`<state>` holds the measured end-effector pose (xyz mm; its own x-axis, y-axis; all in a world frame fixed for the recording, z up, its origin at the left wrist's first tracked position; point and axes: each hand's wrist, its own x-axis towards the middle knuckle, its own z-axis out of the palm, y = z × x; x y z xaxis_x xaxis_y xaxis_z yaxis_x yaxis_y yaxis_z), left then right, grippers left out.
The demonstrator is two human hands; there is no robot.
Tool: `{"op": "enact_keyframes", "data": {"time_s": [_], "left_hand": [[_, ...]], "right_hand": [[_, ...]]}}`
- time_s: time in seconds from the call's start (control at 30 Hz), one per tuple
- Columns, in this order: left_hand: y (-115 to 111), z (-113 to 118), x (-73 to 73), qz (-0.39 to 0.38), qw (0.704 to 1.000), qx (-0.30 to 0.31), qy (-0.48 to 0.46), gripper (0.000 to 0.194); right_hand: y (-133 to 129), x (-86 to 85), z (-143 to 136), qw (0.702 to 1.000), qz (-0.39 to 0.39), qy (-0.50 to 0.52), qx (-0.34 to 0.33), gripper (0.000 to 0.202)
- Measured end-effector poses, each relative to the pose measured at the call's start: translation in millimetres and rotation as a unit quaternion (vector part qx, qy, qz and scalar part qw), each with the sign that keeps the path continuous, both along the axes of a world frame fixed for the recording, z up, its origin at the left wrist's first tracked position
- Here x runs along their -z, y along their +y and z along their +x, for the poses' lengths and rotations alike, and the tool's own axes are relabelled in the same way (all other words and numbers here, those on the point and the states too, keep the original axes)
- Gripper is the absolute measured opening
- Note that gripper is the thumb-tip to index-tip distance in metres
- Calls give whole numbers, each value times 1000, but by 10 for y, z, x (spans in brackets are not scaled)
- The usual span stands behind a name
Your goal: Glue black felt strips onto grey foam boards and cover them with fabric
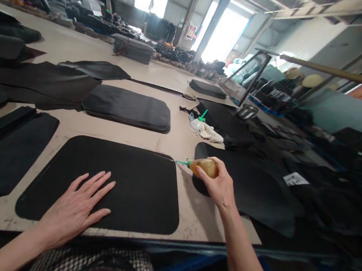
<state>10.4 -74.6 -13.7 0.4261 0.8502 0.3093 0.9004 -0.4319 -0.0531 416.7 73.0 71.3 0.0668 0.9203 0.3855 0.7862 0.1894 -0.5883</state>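
A black sheet with rounded corners (136,188) lies flat on the table in front of me. Fingers spread, my left hand (79,204) rests on its left half. My right hand (219,184) is wrapped round a squeeze bottle (205,167) of amber liquid, tipped on its side. The bottle's green nozzle points left at the sheet's far right corner, and a thin pale line runs from the tip along the far edge. Under and beyond my right wrist is another dark sheet (249,185).
Behind the sheet sits a stack of dark rounded panels (128,106). Dark folded pieces (5,156) cover the left side. A white bottle with a green nozzle (198,123) and a pale cloth (212,134) stand at the back right, near a metal bowl (246,112). The table's front edge (107,237) is close to me.
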Motion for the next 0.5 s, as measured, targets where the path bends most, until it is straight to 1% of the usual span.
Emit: {"op": "enact_keyframes", "data": {"time_s": [0.07,0.1,0.17,0.23,0.37,0.5], "left_hand": [[0,2,-5,-3,1000,1,0,66],[0,4,-9,-3,1000,2,-2,66],[0,7,-23,-3,1000,3,-6,65],[-2,11,-39,-4,1000,1,-6,65],[-5,19,-53,-7,1000,-1,-4,65],[-5,20,-42,-17,1000,-4,5,67]], "right_hand": [[-36,14,77,999,-15,52,-2,60],[-52,30,117,994,-27,102,-2,65],[-76,79,188,974,-59,219,-5,75],[-95,132,237,947,-93,307,-9,74],[-129,201,249,918,-143,369,-24,59],[-145,206,188,894,-186,407,-28,59]]}}
